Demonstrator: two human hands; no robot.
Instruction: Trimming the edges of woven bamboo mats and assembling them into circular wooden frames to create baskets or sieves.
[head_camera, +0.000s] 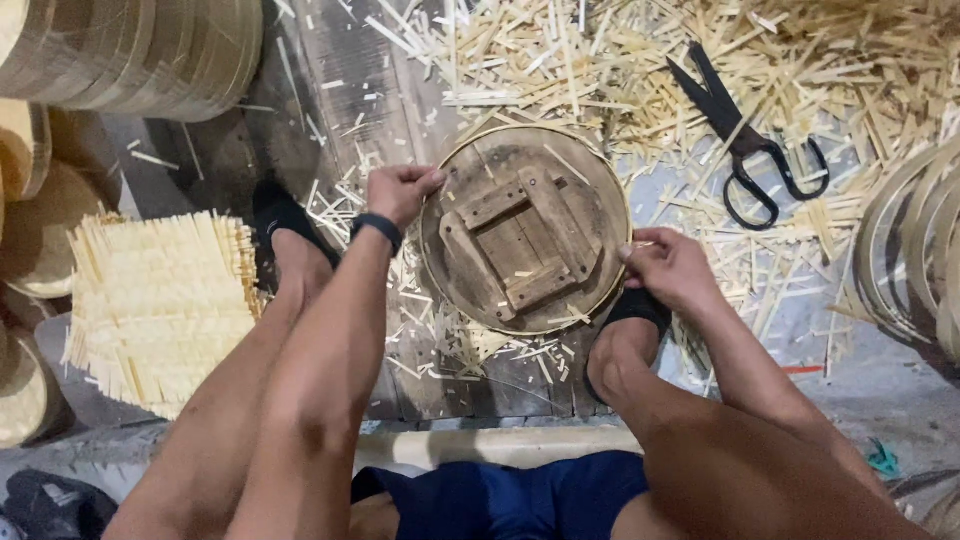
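Offcuts of split bamboo (600, 60) blanket the floor from twelve to three o'clock. Stacked bamboo hoops (130, 50) fill eleven o'clock; more hoops (915, 250) lean at three. One square woven mat (160, 305) lies at nine. At centre, one round wooden form (525, 230), ringed by one thin bamboo band, sits between two feet. Left hand (400, 190) fingers clench its rim at ten o'clock; right hand (670, 268) fingers pinch the band at three. Even pressure from both sides would likely keep the band seated. One pair of black shears (745, 140) rests at one o'clock.
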